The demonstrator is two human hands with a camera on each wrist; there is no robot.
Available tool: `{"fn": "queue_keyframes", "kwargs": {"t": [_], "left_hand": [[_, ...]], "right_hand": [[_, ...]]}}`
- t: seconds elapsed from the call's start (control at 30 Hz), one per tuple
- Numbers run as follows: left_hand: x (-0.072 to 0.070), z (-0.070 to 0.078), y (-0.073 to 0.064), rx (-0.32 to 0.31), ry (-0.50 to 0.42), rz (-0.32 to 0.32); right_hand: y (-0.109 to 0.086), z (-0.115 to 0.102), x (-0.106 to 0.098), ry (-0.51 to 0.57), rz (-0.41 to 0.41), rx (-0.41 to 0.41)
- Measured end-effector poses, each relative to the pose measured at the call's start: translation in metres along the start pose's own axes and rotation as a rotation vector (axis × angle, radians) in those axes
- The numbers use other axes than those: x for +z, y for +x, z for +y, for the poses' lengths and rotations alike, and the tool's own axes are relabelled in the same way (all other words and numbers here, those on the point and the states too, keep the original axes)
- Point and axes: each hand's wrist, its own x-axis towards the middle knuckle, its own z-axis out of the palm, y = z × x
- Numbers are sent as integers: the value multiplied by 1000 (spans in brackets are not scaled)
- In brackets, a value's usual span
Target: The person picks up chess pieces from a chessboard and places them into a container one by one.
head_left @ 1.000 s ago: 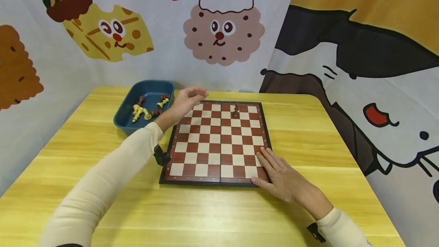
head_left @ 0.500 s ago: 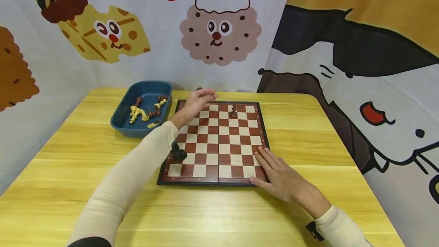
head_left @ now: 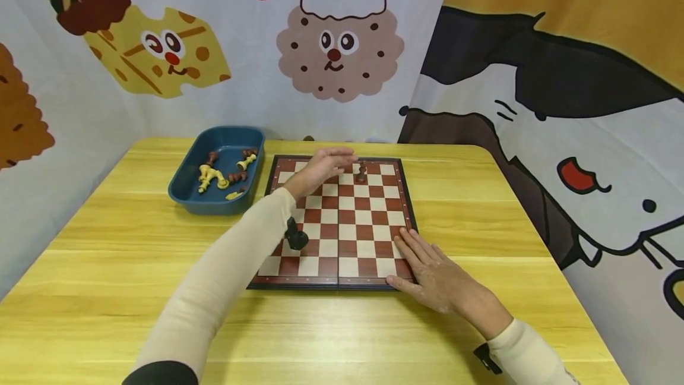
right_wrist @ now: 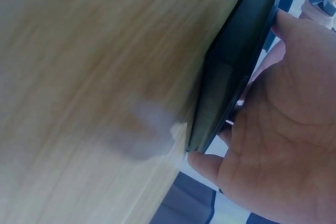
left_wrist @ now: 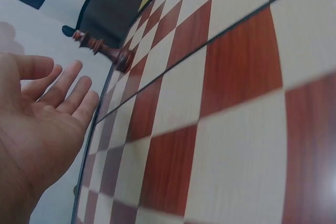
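A chessboard (head_left: 347,232) with red-brown and cream squares lies flat on the table. On its far right half stands one dark brown chess king (head_left: 361,172), also seen in the left wrist view as a brown king (left_wrist: 107,51) with a cross-like top. Just left of that piece, over the far side of the board, is my left hand (head_left: 323,170); its fingers are loosely bent and hold nothing. My right hand (head_left: 435,275) rests on the board's near right corner with its fingers spread. From the right wrist, my hand (right_wrist: 283,114) touches the board's dark edge.
Left of the board sits a blue tub (head_left: 179,192) with several brown and pale yellow chess pieces (head_left: 211,177) lying in it. The wooden table (head_left: 470,212) meets a cloth backdrop (head_left: 246,106) with cartoon prints behind it.
My left hand has moved right from beside the tub, across the board's far side, to near the chess king. The right hand stays on the corner, and the king stands where it was.
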Motion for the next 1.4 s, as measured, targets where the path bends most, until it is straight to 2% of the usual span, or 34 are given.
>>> {"fn": "queue_keyframes", "kwargs": {"t": [0.1,0.23,0.47,0.6,0.87,1.1,1.3,1.4], "left_hand": [[8,-4,6,-13,0,-8],[18,-8,12,-15,32,11],[29,-14,20,-50,164,42],[31,-15,21,-45,222,72],[32,-19,20,-35,193,67],[29,-22,16,-6,233,65],[26,-22,15,17,156,48],[26,-18,16,24,154,57]], "right_hand": [[0,1,1,-18,-10,11],[0,1,0,-13,-13,13],[1,1,1,-26,-16,16],[1,0,-1,-32,-17,21],[0,-1,-3,-35,-40,35],[0,-4,-2,-41,-14,26],[1,-3,-1,-31,-9,20],[0,-2,0,-27,1,14]]}}
